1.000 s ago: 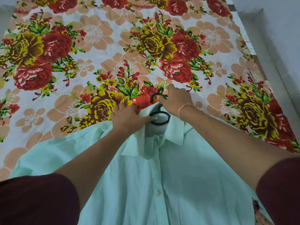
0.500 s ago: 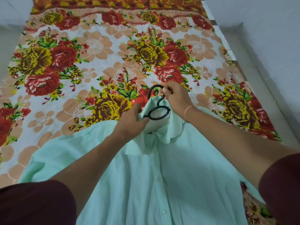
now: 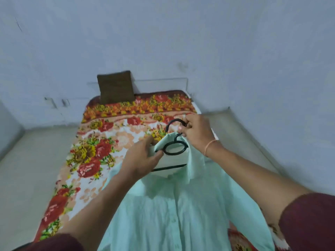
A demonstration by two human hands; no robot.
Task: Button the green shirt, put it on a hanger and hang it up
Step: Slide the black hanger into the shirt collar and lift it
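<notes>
No readable text, label, brand, number or sign shows anywhere.

The shirt [image 3: 174, 211] is now coming up off the flowered bedspread [image 3: 101, 151], hanging from the black hanger [image 3: 175, 147], whose crossbar is newly showing. The right hand [image 3: 196, 131] is lifting the hook higher, the left hand [image 3: 143, 160] rising alongside at the collar. The view is tilting up, revealing a brown pillow [image 3: 116, 86] and the wall [image 3: 181, 33].

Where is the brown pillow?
The brown pillow stands at the far end of the flowered bedsheet, on its left side, propped against the wall.
</notes>
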